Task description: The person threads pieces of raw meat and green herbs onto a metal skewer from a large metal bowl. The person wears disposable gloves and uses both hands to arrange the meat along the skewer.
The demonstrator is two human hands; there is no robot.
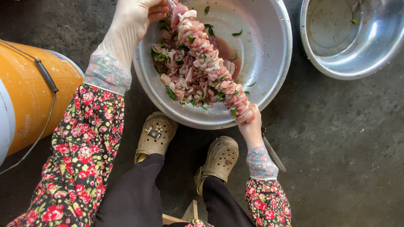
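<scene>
Holding a long skewer of meat [208, 63] slantwise over a big metal bowl [273, 63], the person has a hand on each end. The left hand [134, 19], in a thin clear glove, is closed around the top end near the bowl's far rim, fingers curled over the uppermost pieces. The right hand [250, 126], also gloved, is clenched on the lower end just over the near rim, where the last slices sit against the fingers. The skewer is packed almost end to end with pink slices and bits of green leaf, and it hangs above a heap of loose meat and leaves [185, 80] lying in reddish marinade on the left side of the bowl. By the look of it, the threading of this skewer is nearly or fully finished and the step in hand is pressing and evening out the slices along the stick. The next move would seem to call for a firm hold at both ends, so that the load neither sags nor slides off, and for keeping it over the bowl so drips fall back in. A second metal bowl [353, 38], nearly bare but for a leaf or two, stands well apart at the upper right, an orange bucket [29, 92] stands at the left, and the person's two tan clogs [155, 134] rest on the dark concrete floor [336, 147] just beside the near rim.
</scene>
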